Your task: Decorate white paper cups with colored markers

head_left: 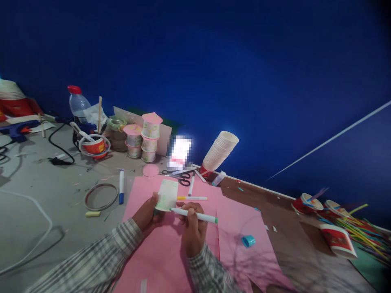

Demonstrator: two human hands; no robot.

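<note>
My left hand (147, 214) is closed on a small white paper cup (167, 195) marked with green, held upside down above pink paper sheets (171, 252). My right hand (192, 228) grips a white marker with a green end (195, 215), its tip touching the cup's lower edge. A blue marker cap (248, 241) lies on the pink paper to the right. Both sleeves are plaid.
A stack of white cups (220, 151) leans at the back. Decorated cups with pink lids (146, 137), scissors (182, 177), loose markers (121, 186), a ring (100, 197), a water bottle (78, 103) and a glue gun (18, 130) lie around. Red cups and coloured sticks (360, 232) are at right.
</note>
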